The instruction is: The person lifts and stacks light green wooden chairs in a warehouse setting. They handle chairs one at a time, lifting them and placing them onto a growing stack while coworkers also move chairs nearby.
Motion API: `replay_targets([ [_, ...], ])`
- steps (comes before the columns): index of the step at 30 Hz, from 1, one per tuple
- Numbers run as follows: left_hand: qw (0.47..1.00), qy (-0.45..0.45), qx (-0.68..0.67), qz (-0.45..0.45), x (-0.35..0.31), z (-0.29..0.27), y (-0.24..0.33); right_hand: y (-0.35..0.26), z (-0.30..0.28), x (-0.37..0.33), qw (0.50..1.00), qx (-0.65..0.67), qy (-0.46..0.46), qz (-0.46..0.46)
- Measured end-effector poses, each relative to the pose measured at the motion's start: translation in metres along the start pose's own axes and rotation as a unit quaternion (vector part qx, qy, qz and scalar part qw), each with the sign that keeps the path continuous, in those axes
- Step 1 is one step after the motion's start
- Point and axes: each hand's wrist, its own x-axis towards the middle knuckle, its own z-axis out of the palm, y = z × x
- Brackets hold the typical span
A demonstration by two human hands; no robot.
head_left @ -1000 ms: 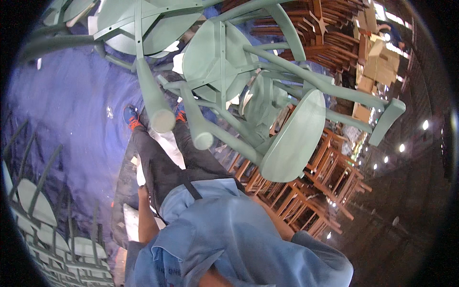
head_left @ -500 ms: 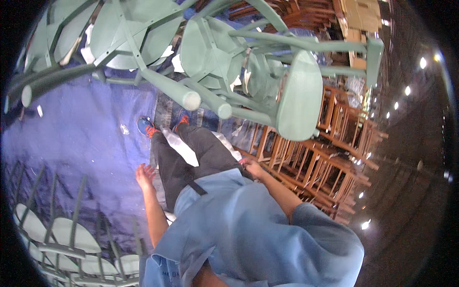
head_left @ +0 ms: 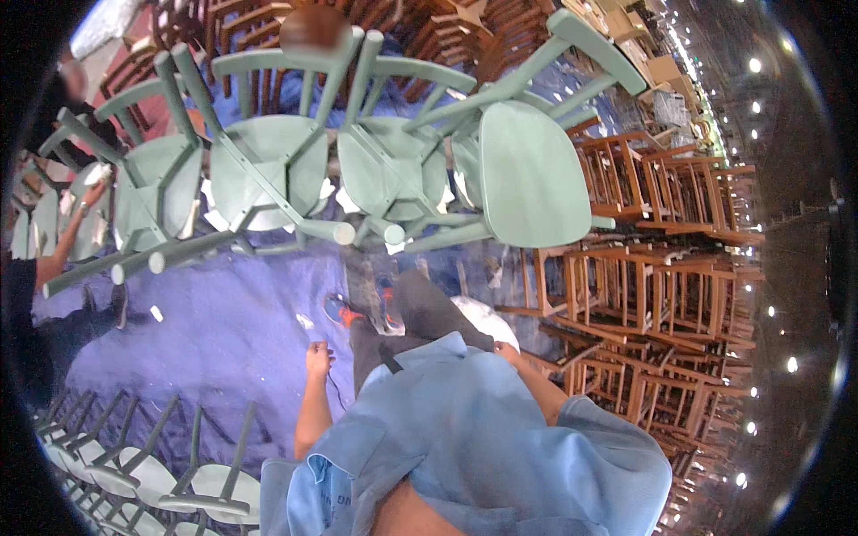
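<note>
My left hand (head_left: 319, 357) hangs low beside my dark trousers, fingers curled in, with nothing visible in them. A thin dark line runs down near it. At my right hip my right hand (head_left: 507, 348) is closed next to a smooth white thing (head_left: 484, 320); what its fingers hold is hidden. In front of me stands a row of pale green chairs, tipped so their seat undersides and cross braces show. Nearest is a green chair (head_left: 536, 174) whose smooth seat faces me. Beside it come another green chair (head_left: 393, 170) and a third green chair (head_left: 268, 170).
Stacked brown wooden chair frames (head_left: 617, 277) stand on my right. More green chairs (head_left: 210, 482) are at the lower left. Blue sheeting (head_left: 223, 322) covers the floor. At the far left a co-worker's arm (head_left: 67, 237) reaches to a green seat, a white item in hand.
My view has turned, so the chair row sits higher and the co-worker has come into sight. My left hand's fingers, spread before, are curled now. My right hand stays by my hip.
</note>
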Motion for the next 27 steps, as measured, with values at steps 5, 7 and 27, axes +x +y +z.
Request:
replay_targets([
  [5, 0.979, 0.049, -0.175, 0.094, -0.02, -0.03, 0.035, -0.044, 0.016, 0.055, 0.991, 0.035, -0.076, -0.108],
  [7, 0.969, 0.091, -0.196, 0.122, -0.034, -0.04, 0.026, -0.099, 0.014, 0.082, 0.985, -0.028, -0.094, -0.141],
  [27, 0.912, 0.285, 0.228, 0.185, -0.193, -0.215, -0.191, -0.602, 0.261, 0.031, 0.905, -0.213, -0.258, -0.264],
])
